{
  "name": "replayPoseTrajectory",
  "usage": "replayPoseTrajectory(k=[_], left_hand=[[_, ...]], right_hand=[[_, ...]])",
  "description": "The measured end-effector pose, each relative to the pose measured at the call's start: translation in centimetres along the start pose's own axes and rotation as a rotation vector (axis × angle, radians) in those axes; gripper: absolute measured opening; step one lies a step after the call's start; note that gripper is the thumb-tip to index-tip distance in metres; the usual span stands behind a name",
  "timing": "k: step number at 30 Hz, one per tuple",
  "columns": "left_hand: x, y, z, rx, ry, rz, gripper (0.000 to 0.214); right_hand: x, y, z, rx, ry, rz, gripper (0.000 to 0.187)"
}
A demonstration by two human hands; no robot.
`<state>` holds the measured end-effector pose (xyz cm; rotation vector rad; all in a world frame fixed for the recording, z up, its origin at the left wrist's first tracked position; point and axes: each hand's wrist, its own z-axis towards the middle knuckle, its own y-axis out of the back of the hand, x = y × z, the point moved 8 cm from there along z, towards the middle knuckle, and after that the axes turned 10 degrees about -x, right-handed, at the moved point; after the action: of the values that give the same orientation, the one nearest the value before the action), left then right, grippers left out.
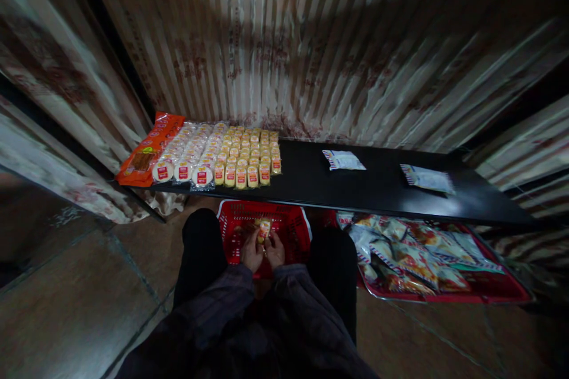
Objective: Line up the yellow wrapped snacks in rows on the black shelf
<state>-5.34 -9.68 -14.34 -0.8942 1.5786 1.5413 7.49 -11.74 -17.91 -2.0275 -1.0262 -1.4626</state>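
Between my knees, over a red plastic basket point(302, 231), I hold a small yellow wrapped snack cake point(264, 230) with a red label. My left hand point(252, 253) is closed on its left side, and the fingers of my right hand point(275, 251) grip its right side. At least one similar yellow piece seems to lie in the basket behind it. On the black shelf point(302, 172) ahead, yellow wrapped snack cakes point(246, 157) stand in tight rows. Left of them are rows of round white wrapped cakes point(191, 154) with red labels.
An orange snack bag point(149, 151) lies at the shelf's left end. Two white packets, a nearer-middle packet point(344, 160) and a right packet point(427, 179), lie apart on the shelf. Beneath its right side sits a red basket point(480, 296) full of packaged food. Curtains point(275, 41) hang behind.
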Motion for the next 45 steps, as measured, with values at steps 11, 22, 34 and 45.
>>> replayPoseTrajectory(k=[11, 22, 34, 45], left_hand=[[-4.2, 1.3, -0.2, -0.044, -0.057, 0.049, 0.049], [-7.7, 2.5, 0.4, -0.123, -0.103, -0.059, 0.042], [-13.4, 3.0, 2.8, -0.205, -0.298, -0.109, 0.045], [-16.4, 2.6, 7.0, -0.224, -0.352, -0.072, 0.045]], right_hand=[[4.2, 1.5, -1.5, -0.173, 0.309, -0.211, 0.038], [8.4, 1.9, -2.5, -0.21, 0.448, -0.191, 0.045], [14.4, 2.3, -0.4, -0.295, 0.711, -0.232, 0.052], [19.6, 0.7, 3.4, -0.292, 0.749, -0.249, 0.049]])
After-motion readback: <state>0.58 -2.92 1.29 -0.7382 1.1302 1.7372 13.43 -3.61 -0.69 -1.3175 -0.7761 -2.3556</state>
